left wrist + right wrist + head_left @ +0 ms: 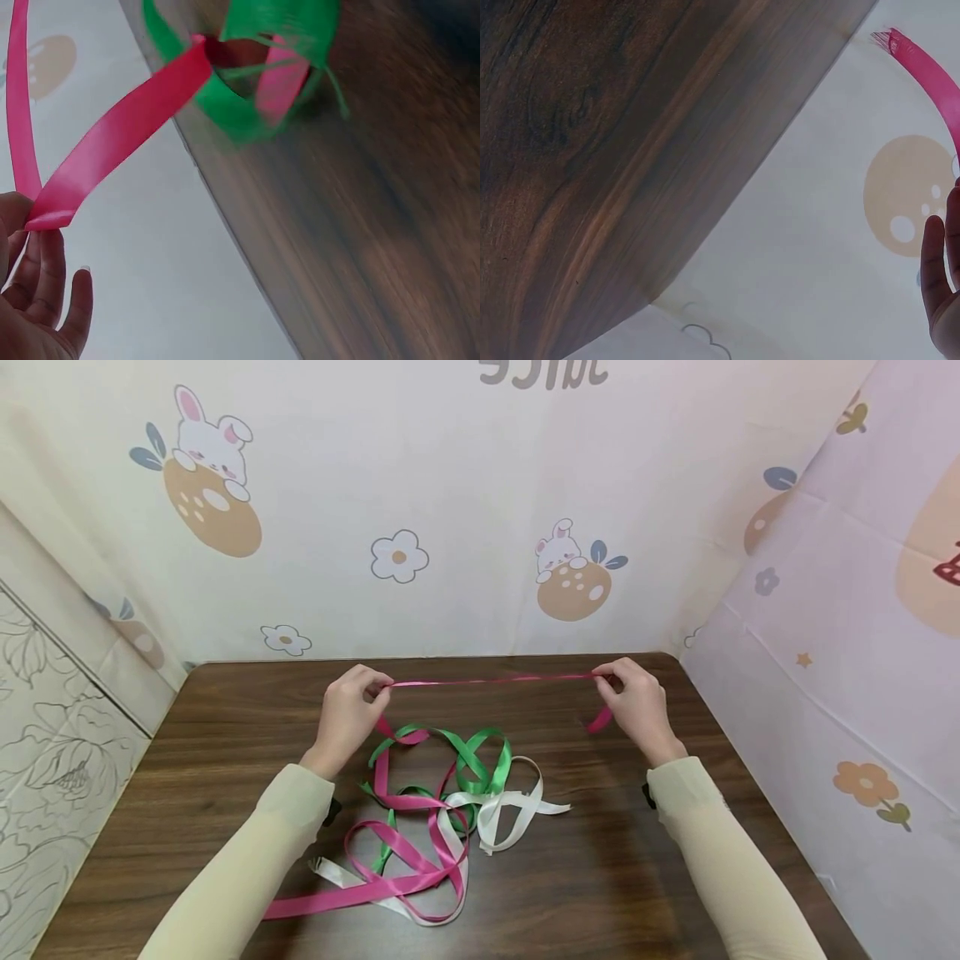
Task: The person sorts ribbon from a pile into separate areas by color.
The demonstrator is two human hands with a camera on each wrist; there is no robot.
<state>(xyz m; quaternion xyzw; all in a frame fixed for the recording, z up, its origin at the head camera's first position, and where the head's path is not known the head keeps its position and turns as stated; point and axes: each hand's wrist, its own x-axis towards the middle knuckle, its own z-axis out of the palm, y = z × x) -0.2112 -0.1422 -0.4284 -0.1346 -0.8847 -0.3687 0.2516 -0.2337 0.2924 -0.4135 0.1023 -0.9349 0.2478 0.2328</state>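
Observation:
A pink satin ribbon (pixel 491 680) runs taut between both hands above the back part of the table. My left hand (pixel 351 714) pinches it between thumb and fingertips, and from there the ribbon hangs down toward the loose pile. In the left wrist view the pink ribbon (pixel 120 135) folds at the fingertips of the left hand (pixel 41 285). My right hand (pixel 636 702) pinches the other end, with a short tail dangling below it. That tail's frayed end (pixel 892 43) shows in the right wrist view, beside the partly cropped right hand (pixel 943 277).
On the brown wood-grain table (pixel 585 885) lies a loose tangle of green ribbon (pixel 498 768), white ribbon (pixel 551 807) and more pink ribbon (pixel 337 900). A patterned cloth (pixel 465 468) hangs behind the table's back edge and along the right side.

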